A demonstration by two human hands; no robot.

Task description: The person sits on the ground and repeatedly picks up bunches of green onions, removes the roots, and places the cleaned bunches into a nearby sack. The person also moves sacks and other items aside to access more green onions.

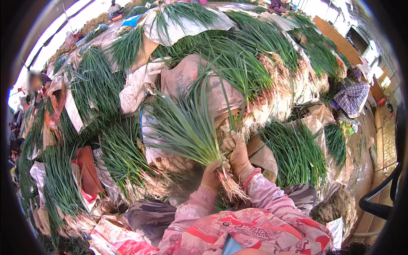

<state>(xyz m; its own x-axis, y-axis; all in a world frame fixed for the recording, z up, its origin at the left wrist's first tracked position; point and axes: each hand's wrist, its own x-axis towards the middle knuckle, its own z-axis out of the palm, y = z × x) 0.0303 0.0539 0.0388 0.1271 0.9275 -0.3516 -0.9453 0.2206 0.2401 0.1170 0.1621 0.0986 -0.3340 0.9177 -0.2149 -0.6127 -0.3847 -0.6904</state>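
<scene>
My left hand (211,176) is closed around the lower stalks of a bunch of green leek-like plants (191,137), just above their pale, reddish roots. The leaves fan out up and to the left, and the roots point down toward my lap. Against the bunch on its right side, my right hand (239,153) has its fingers closed on a crumpled, dirt-coloured strip of cloth or wrapping (227,140). Part of the strip lies beside the stalks. A few long leaves rise above the right hand; whether it holds them too, I cannot tell.
Piles of the same green plants (296,153) lie to the right, left and ahead, roots outward. A stuffed woven sack (181,75) lies beyond my hands. White sheeting (191,27) drapes the far piles. A person in a checked garment (352,98) is at the right; others are farther off.
</scene>
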